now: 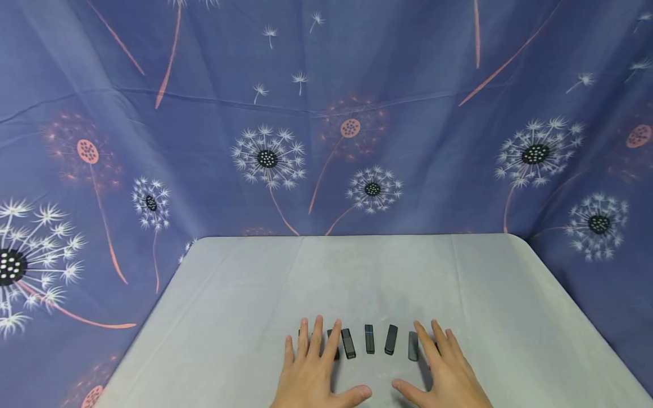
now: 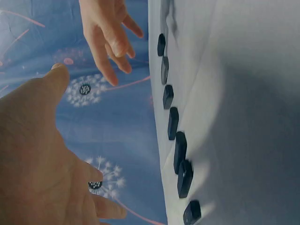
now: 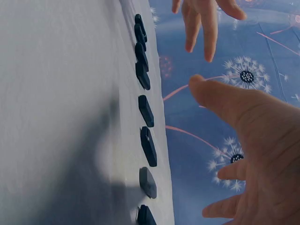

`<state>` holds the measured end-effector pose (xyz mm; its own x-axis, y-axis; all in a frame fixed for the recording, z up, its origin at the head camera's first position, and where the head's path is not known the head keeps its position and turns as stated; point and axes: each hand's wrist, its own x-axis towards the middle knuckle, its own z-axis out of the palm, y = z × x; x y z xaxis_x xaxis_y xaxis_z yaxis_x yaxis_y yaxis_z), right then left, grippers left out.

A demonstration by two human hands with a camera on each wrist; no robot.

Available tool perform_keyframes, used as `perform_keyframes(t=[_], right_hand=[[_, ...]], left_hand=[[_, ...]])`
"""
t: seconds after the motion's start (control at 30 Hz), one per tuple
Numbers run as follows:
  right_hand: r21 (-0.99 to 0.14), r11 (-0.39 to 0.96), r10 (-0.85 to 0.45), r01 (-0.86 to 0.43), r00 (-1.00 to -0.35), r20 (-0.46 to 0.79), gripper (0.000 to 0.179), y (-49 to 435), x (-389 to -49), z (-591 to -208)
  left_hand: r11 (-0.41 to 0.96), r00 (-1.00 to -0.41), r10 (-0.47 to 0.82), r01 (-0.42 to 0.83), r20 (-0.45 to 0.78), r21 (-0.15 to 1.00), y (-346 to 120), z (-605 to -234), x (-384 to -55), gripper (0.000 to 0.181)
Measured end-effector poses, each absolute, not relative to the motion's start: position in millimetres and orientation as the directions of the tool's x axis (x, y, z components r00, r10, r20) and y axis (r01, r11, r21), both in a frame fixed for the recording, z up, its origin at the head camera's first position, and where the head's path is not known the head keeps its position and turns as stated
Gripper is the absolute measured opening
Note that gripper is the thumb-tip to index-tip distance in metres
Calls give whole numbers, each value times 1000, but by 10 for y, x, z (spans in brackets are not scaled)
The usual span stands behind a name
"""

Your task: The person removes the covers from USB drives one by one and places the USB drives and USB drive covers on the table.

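Note:
Several small, dark, oblong pieces, shaped like USB sticks, lie in a row across the white-covered table. Between my hands in the head view are a black piece (image 1: 348, 343), one with a blue stripe (image 1: 369, 339), a rounded-end black piece (image 1: 391, 340) and a greyer flat piece (image 1: 413, 346). My left hand (image 1: 313, 374) hovers over the left part of the row, its fingers spread, partly covering some pieces. Over the right end my right hand (image 1: 446, 374) hovers likewise, hiding part of a dark piece. Both wrist views show the hands raised above the row, holding nothing.
The pale table (image 1: 377, 266) has rounded far corners and faint creases in its cover. A blue cloth (image 1: 326, 68) with dandelion prints hangs behind it and along both sides. Hand shadows (image 2: 262, 140) fall on the tabletop.

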<state>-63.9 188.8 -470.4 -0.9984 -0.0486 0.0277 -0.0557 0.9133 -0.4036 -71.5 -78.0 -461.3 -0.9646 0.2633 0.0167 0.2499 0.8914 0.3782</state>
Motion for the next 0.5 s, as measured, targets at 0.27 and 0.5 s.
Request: perform_keyframes(t=[0.27,0.5], right_hand=[[-483,875,-27,-30,-1000,13,115,1999,-624,-4667],[-573,819,-6,7,-1000,-22,110,2130,-647,-4642]], left_hand=[[877,-944,328,313,23,365,-687,-4604,-721,103],[872,-940,341,306,-25,383,-621,-4564,-715,104]])
